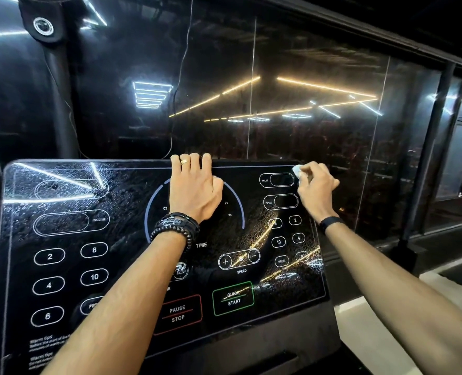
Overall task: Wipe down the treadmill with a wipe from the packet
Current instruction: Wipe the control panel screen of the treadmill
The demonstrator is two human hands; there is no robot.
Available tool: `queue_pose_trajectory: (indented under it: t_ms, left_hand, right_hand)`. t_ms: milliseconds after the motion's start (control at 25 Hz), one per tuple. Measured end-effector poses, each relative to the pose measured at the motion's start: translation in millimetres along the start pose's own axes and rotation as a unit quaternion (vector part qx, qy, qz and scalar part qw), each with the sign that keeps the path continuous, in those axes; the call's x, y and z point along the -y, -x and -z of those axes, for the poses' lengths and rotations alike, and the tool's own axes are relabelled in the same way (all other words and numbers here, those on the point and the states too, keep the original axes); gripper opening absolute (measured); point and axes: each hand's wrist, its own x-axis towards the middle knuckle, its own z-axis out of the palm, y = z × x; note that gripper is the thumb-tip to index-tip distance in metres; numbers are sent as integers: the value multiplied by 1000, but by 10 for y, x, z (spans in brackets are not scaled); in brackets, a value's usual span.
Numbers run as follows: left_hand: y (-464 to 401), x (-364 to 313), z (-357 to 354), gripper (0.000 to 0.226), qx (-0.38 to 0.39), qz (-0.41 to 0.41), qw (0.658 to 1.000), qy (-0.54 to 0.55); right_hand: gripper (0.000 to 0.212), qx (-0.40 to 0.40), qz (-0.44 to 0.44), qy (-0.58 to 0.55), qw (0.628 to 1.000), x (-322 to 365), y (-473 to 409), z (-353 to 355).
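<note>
The left hand (194,185) lay on the console (132,239) of the treadmill, palm down, its fingers hooked over the top edge and gripping it; a ring (185,162) sat on one finger and dark bracelets (175,226) circled the wrist. The right hand (315,185) was clenched round a small white wipe (297,171), pinching it in curled fingers and pressing it against the console's upper right corner, just beside the PULSE window (277,180). A black band (331,222) ringed that wrist. The glossy black panel looked wet and speckled with droplets across most of its face. The QUICK START button (233,298) and PAUSE STOP button (177,313) lay near the lower edge, well apart from both hands. Behind the console stood a dark glass wall (278,90) mirroring strip lights. No packet showed in view.
</note>
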Motion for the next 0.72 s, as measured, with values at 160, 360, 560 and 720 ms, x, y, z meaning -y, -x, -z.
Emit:
queue_pose_trajectory:
  t_ms: [160,360,560,720]
  left_hand:
    - [5,3,15,49,3,0,1000,-2]
    - [12,6,44,50,11,0,1000,18]
    - [4,17,51,56,15,3,999,35]
    - [11,-5,41,58,17,7,999,39]
  right_hand:
    - [19,27,22,-5,999,-56,190,30]
    - [22,30,-2,-30,999,-149,520,172]
    - [22,68,-14,-29,997,-250,915,291]
    - [18,75,-18,-17,997,-404,1268,358]
